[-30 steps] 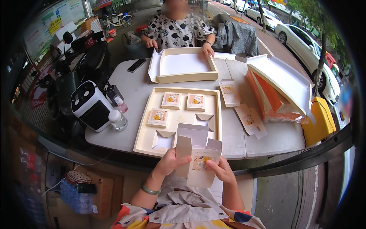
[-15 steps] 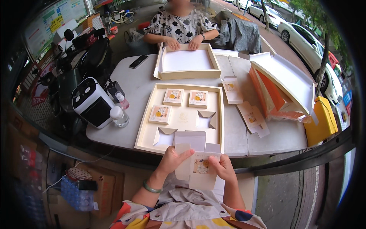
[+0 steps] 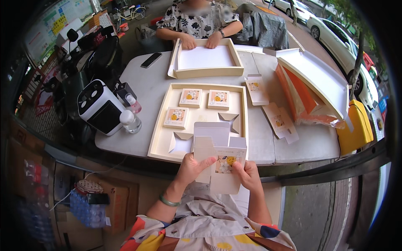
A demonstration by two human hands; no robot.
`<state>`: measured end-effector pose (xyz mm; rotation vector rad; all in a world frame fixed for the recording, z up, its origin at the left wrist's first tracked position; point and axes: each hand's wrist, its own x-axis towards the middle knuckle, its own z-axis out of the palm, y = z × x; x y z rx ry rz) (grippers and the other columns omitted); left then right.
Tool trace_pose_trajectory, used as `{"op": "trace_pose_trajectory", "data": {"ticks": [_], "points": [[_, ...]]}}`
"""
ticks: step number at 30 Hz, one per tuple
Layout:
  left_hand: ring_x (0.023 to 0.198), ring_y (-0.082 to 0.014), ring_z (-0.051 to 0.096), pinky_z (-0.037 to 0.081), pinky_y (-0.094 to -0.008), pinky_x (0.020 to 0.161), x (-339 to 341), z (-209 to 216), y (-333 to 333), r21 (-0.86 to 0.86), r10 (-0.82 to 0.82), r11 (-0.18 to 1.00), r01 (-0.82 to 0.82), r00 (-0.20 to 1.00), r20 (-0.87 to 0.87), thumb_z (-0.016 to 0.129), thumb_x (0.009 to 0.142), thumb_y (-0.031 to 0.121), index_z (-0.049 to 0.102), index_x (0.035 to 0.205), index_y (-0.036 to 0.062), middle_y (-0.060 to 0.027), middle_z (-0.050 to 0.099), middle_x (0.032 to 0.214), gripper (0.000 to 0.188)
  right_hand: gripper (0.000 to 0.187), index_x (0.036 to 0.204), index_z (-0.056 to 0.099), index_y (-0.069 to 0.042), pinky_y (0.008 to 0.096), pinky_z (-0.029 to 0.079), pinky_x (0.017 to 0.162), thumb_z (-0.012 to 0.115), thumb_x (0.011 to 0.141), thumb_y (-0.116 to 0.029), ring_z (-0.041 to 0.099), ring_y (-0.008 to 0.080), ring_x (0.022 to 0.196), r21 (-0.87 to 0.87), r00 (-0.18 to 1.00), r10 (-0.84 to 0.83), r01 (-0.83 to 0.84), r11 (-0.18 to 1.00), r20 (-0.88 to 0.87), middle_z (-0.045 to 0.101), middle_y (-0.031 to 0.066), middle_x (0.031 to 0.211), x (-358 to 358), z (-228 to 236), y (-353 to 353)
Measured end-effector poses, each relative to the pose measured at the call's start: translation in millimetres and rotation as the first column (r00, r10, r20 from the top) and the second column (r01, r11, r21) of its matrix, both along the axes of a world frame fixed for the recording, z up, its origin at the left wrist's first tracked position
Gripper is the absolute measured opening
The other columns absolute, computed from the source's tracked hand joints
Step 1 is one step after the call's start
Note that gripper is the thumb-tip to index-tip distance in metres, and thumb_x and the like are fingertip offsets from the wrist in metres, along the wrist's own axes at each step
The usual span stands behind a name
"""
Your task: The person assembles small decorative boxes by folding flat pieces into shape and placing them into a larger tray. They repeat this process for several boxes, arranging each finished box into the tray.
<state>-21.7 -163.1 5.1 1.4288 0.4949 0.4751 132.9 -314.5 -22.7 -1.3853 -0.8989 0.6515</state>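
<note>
A partly folded small cardboard box with a floral print is between my two hands, its top flaps standing up. My left hand grips its left panel, thumb across the front. On the right edge, my right hand pinches the printed panel. Just beyond lies a shallow cream tray box. Inside it sit three finished small floral boxes, one of them a floral box at the left. Square cutouts with raised flaps open in its insert.
Two flattened floral cartons, one a floral carton, lie to the right near an orange-lined box. A co-worker's hands rest in another cream box. Left are a phone, bottles and a white-black device.
My hands have raised the small box slightly, toward the tray box. Its flaps now overlap more of the tray's near edge. The view has tilted a little downward.
</note>
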Motion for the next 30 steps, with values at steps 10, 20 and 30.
{"op": "trace_pose_trajectory", "data": {"ticks": [10, 20, 30], "points": [[0.089, -0.0091, 0.060, 0.051, -0.0266, 0.079, -4, -5, -1, -0.027, 0.011, 1.000, -0.011, 1.000, -0.005, 0.071, 0.089, 0.020, 0.065, 0.109, -0.0040, -0.0053, 0.069, 0.099, 0.032, 0.027, 0.090, 0.068, 0.004, 0.0249, 0.047, 0.057, 0.061, 0.097, -0.022, 0.057, 0.0057, 0.065, -0.022, 0.991, 0.004, -0.007, 1.000, -0.134, 0.066, 0.0024, 0.070, -5, 1, 2], [0.109, -0.0136, 0.054, 0.047, -0.0287, 0.092, -2, -13, 4, -0.016, 0.080, 0.997, -0.078, 0.985, 0.153, 0.077, 0.083, 0.023, 0.043, 0.130, -0.0030, -0.0104, 0.057, 0.122, 0.063, 0.026, 0.100, 0.068, 0.004, 0.0261, 0.051, 0.066, 0.063, 0.095, -0.021, 0.062, 0.0083, 0.075, -0.173, 0.988, 0.152, -0.154, 0.973, -0.027, 0.070, 0.0054, 0.082, -6, 22, -1], [0.125, -0.0194, 0.044, 0.037, -0.0347, 0.105, 3, -7, -7, 0.169, 0.021, 0.984, -0.046, 0.989, 0.150, 0.074, 0.085, 0.024, 0.019, 0.147, -0.0024, -0.0120, 0.042, 0.136, 0.087, 0.072, 0.151, 0.017, -0.005, 0.0373, 0.034, 0.107, 0.059, 0.095, -0.019, 0.043, 0.0242, 0.128, 0.119, 0.985, 0.124, -0.139, 0.983, 0.124, 0.042, 0.0165, 0.141, -20, 19, 8]]}}
